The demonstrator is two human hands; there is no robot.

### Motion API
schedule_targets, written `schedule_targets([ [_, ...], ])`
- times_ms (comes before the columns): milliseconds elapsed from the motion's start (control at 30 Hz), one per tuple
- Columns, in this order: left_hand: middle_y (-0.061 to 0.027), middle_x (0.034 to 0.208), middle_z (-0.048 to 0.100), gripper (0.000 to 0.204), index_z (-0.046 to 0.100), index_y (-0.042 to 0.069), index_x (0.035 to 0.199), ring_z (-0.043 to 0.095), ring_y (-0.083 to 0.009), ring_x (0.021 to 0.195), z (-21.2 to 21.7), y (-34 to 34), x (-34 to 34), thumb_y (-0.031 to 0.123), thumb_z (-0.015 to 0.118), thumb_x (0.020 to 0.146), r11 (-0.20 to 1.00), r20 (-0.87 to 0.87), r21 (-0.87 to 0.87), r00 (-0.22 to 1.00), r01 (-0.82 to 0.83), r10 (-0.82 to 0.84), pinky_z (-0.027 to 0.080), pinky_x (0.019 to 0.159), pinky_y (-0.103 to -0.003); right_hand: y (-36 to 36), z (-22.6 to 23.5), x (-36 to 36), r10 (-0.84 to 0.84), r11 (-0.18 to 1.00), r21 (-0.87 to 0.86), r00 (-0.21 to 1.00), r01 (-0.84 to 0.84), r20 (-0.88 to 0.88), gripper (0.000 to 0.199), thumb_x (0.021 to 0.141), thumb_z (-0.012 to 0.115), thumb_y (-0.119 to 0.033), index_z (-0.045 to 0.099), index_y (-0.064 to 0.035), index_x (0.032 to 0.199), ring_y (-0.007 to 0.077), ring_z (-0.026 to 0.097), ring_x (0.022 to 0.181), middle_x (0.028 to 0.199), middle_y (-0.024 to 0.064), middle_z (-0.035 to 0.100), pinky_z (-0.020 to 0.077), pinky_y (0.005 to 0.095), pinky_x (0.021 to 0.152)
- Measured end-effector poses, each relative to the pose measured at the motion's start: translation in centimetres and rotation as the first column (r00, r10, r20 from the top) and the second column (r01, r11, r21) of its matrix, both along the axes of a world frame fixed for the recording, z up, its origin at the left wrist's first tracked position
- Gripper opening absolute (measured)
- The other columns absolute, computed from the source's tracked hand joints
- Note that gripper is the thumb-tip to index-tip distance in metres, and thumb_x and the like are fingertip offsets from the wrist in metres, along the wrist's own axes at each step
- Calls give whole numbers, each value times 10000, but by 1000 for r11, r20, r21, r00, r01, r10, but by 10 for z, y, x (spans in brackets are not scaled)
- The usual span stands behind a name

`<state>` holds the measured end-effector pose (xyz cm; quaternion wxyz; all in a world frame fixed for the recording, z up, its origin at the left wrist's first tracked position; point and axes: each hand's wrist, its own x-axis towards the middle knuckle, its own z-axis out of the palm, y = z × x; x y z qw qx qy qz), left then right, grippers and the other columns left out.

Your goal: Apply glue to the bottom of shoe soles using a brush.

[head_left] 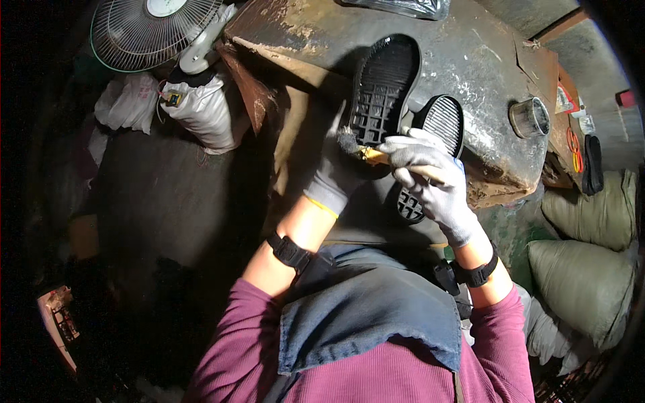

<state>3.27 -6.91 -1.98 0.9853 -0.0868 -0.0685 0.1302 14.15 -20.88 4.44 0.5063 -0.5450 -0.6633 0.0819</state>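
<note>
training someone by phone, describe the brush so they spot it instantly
Start at the worn dark table, then find the black shoe sole in the gloved left hand. The brush is by that sole's lower end, in the gloved right hand; unlike the black soles, it has a yellowish handle and dark bristles.

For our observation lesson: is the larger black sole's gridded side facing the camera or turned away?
Facing the camera: the larger black sole plainly shows its grid of square hollows.

Head-worn, wide fisheye — facing down, near
</note>
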Motion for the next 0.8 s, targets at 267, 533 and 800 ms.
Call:
schedule_targets([
  [267, -300, 1289, 573, 753, 430, -58, 1408, 632, -426, 1103, 4, 53, -19, 552, 490, 969, 870, -82, 487, 988, -74, 130, 569, 907, -492, -31, -1, 3, 37, 994, -101, 999, -40, -30, 109, 819, 767, -102, 692, -95, 898, 233, 668, 1077, 1001, 52, 726, 410, 443, 1053],
  [533, -222, 1258, 629, 571, 512, -64, 1346, 671, -288, 1084, 7, 57, -28, 389, 536, 999, 812, -210, 583, 959, -34, 192, 564, 939, -401, -2, 2, -10, -423, 825, -465, 896, 321, -134, 267, 884, 742, -209, 636, -50, 1072, 163, 647, 915, 1000, 82, 681, 504, 286, 829],
  [800, -28, 1115, 687, 399, 623, 22, 1269, 632, -97, 982, 27, 32, -24, 304, 595, 987, 527, -327, 850, 804, 20, 496, 501, 877, -251, 19, -6, 6, -326, 922, -132, 914, 364, 241, 307, 823, 754, -242, 656, -66, 1054, 315, 591, 801, 815, 125, 612, 471, 403, 722],
])
